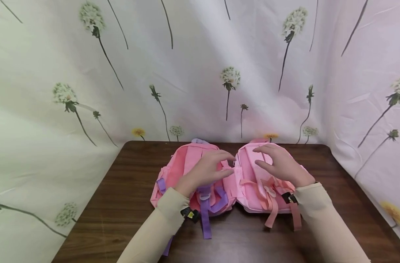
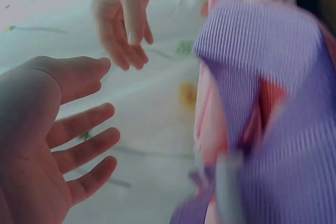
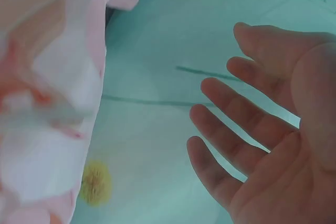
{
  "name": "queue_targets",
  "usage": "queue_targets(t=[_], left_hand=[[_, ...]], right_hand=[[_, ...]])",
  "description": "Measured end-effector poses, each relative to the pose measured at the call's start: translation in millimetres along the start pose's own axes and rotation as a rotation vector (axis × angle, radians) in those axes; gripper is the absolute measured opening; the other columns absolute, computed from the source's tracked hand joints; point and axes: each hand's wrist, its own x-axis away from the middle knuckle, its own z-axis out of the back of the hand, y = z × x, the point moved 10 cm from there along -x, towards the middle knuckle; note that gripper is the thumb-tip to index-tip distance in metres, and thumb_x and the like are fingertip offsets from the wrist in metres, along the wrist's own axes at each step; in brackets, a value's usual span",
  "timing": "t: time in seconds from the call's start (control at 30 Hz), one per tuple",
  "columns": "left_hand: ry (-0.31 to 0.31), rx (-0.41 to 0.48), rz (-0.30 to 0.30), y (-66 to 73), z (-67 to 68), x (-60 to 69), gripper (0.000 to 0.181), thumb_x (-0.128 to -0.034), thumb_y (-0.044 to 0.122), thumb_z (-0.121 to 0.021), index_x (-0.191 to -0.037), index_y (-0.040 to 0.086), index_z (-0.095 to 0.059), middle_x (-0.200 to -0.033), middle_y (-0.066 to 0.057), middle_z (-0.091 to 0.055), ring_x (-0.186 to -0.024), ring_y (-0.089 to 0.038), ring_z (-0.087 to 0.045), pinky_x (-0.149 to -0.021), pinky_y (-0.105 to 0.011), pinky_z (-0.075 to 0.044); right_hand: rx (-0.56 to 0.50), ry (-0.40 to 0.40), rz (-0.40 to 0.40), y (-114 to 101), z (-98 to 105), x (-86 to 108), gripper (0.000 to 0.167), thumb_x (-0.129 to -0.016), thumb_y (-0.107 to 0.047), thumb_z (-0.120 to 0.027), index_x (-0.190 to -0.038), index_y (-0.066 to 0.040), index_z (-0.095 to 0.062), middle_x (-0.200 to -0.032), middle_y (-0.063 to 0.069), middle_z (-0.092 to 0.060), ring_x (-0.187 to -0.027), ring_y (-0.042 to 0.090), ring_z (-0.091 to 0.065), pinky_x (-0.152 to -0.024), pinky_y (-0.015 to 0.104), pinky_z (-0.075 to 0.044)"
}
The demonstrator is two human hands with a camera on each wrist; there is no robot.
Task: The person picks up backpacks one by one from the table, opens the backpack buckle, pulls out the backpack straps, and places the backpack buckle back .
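Observation:
Two small backpacks lie side by side on a dark wooden table (image 1: 114,204). The left one is a coral-pink backpack (image 1: 177,164) with purple straps (image 1: 205,215). Beside it, touching along one side, is a light-pink backpack (image 1: 247,157) with peach straps (image 1: 272,212). My left hand (image 1: 208,170) hovers over the coral-pink backpack, fingers spread and holding nothing. Over the light-pink backpack is my right hand (image 1: 280,166), its fingers also apart and bare. The left wrist view shows the purple webbing (image 2: 262,40) close up, with the left hand (image 2: 58,129) away from it.
A white cloth printed with dandelions (image 1: 193,73) hangs behind and beside the table. The table's back edge (image 1: 147,141) runs just behind the backpacks. Strap ends trail over the tabletop toward the front.

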Motion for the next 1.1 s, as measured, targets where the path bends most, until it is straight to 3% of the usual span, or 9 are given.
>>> queue_targets(t=[0.23, 0.5, 0.6, 0.83, 1.1], left_hand=[[-0.073, -0.005, -0.018, 23.3, -28.6, -25.2, 0.036, -0.0978, 0.027, -0.076, -0.13, 0.012, -0.072, -0.133, -0.003, -0.07, -0.125, -0.019, -0.063, -0.108, -0.036, -0.05], [-0.086, 0.001, -0.096, 52.2, -52.5, -46.8, 0.031, -0.0988, 0.025, -0.076, -0.126, 0.012, -0.074, -0.126, -0.001, -0.074, -0.119, -0.014, -0.066, -0.103, -0.024, -0.049], [-0.084, -0.005, -0.122, 60.9, -61.9, -52.8, 0.03, -0.0989, 0.025, -0.075, -0.126, 0.012, -0.074, -0.125, -0.001, -0.074, -0.118, -0.012, -0.066, -0.101, -0.021, -0.048], [-0.097, -0.002, -0.065, 62.6, -79.0, -60.7, 0.03, -0.0997, 0.028, -0.074, -0.125, 0.013, -0.075, -0.124, 0.0, -0.074, -0.111, -0.017, -0.068, -0.094, -0.017, -0.049], [-0.103, 0.032, -0.017, 55.8, -90.1, -60.9, 0.027, -0.0997, 0.026, -0.074, -0.123, 0.014, -0.077, -0.12, 0.003, -0.074, -0.114, -0.013, -0.067, -0.097, -0.019, -0.049]], right_hand=[[-0.027, -0.011, -0.005, 19.0, 10.1, 12.2, 0.031, -0.093, -0.013, -0.081, -0.121, -0.001, -0.074, -0.117, 0.013, -0.074, -0.112, 0.035, -0.07, -0.095, 0.057, -0.055], [-0.025, -0.193, -0.12, 49.9, 1.0, 34.1, 0.026, -0.094, -0.017, -0.08, -0.116, -0.004, -0.076, -0.115, 0.01, -0.075, -0.112, 0.033, -0.069, -0.097, 0.057, -0.054], [-0.034, -0.223, -0.139, 57.5, -2.0, 44.0, 0.024, -0.093, -0.016, -0.08, -0.115, -0.006, -0.077, -0.115, 0.009, -0.075, -0.113, 0.034, -0.069, -0.098, 0.058, -0.054], [-0.066, -0.242, -0.12, 59.6, -10.4, 58.2, 0.029, -0.086, -0.001, -0.077, -0.115, -0.004, -0.075, -0.117, 0.011, -0.072, -0.109, 0.034, -0.067, -0.095, 0.06, -0.054], [-0.017, -0.282, -0.096, 61.9, -37.4, 65.7, 0.036, -0.084, -0.023, -0.089, -0.113, -0.004, -0.078, -0.118, 0.014, -0.069, -0.111, 0.035, -0.063, -0.098, 0.058, -0.052]])
